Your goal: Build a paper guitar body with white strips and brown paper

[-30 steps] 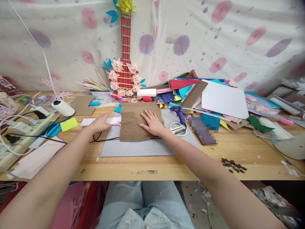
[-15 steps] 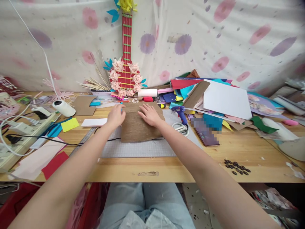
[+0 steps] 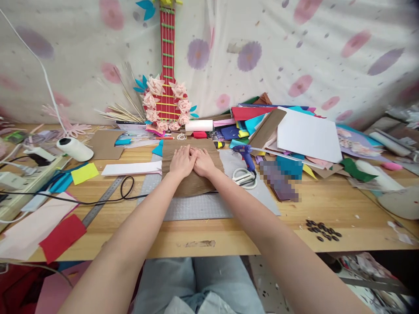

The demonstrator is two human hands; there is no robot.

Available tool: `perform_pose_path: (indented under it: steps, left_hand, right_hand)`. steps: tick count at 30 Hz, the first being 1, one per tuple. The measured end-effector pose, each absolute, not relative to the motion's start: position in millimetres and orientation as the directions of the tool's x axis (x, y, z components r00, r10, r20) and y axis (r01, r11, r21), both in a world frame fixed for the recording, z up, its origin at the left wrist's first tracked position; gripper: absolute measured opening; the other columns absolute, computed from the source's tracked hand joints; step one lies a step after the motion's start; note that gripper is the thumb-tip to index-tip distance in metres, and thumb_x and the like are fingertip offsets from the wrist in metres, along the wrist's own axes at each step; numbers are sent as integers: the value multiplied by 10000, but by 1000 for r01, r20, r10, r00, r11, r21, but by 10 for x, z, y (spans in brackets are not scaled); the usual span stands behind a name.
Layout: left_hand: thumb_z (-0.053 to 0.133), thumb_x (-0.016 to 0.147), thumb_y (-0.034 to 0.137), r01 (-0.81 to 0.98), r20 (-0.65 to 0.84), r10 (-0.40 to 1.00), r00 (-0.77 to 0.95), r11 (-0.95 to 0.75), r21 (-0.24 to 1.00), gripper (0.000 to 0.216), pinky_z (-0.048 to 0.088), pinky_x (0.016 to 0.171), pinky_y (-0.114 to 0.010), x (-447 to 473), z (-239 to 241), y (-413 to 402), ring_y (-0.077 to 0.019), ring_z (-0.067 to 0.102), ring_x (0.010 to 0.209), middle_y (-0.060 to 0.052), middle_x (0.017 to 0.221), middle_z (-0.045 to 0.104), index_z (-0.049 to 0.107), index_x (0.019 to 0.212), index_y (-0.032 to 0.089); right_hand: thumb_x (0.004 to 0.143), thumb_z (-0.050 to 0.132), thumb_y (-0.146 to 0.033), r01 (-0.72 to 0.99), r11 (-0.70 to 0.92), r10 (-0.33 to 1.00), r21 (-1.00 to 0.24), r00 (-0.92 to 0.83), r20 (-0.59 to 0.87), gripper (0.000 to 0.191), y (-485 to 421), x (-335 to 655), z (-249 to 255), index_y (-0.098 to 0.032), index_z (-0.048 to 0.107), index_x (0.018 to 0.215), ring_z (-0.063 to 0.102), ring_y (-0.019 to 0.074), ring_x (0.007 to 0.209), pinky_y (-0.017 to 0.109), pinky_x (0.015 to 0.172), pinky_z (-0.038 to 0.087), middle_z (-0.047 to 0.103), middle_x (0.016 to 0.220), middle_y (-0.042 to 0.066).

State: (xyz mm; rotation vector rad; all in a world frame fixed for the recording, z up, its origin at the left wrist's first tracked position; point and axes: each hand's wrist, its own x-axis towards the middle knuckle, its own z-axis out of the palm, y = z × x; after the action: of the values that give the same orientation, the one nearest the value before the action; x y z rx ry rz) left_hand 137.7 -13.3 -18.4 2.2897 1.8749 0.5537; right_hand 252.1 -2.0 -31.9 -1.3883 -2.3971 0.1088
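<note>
A brown crinkled sheet (image 3: 193, 186), roughly square, lies on the grey cutting mat (image 3: 196, 211) in front of me. Both palms rest flat on its middle. My left hand (image 3: 182, 162) and my right hand (image 3: 203, 162) touch side by side, their fingers stretched forward and meeting at the tips. Neither hand grips anything. What lies under the sheet is hidden, though a black cable runs in beneath its near edge. Just right of the sheet are white-handled scissors (image 3: 244, 178) and a blue glue gun (image 3: 245, 155).
A red paper guitar with pink flowers (image 3: 167, 98) stands at the back. Piled coloured paper and a white board (image 3: 307, 135) fill the right rear. Black oval pieces (image 3: 322, 230) lie front right. On the left are a steel ruler (image 3: 103, 203), a thread cone (image 3: 74, 149) and a power strip (image 3: 42, 183).
My hands have come together at the middle of the brown sheet; the left moved right from the sheet's left corner. The whole view has shifted slightly.
</note>
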Motion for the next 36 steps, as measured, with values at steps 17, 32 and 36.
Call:
perform_pose_path:
  steps: [17, 32, 36]
  left_hand:
    - [150, 919, 498, 945, 165, 962, 217, -249, 211, 653, 147, 1128, -460, 1447, -144, -155, -279, 235, 1370, -141, 1443, 356, 408, 1359, 92]
    - [165, 893, 560, 969, 122, 976, 183, -200, 145, 687, 142, 1118, -467, 1488, -119, -183, -325, 203, 1371, -115, 1465, 326, 366, 1388, 128]
    - [152, 893, 562, 970, 134, 974, 183, -201, 138, 697, 147, 1116, -470, 1499, -126, -192, -335, 209, 1367, -126, 1461, 329, 370, 1387, 121]
  right_hand:
    - [941, 159, -448, 887, 243, 954, -392, -145, 264, 579, -69, 2546, -407, -135, 374, 1378, 263, 275, 1360, 509, 1095, 195, 364, 1446, 106]
    - [931, 206, -500, 859, 250, 957, -447, -149, 251, 613, -49, 2629, -458, -121, 385, 1378, 278, 246, 1353, 413, 1101, 204, 363, 1446, 107]
    - [928, 215, -503, 857, 248, 957, -452, -142, 255, 625, -32, 2640, -487, -107, 367, 1387, 263, 240, 1359, 414, 1101, 192, 349, 1450, 126]
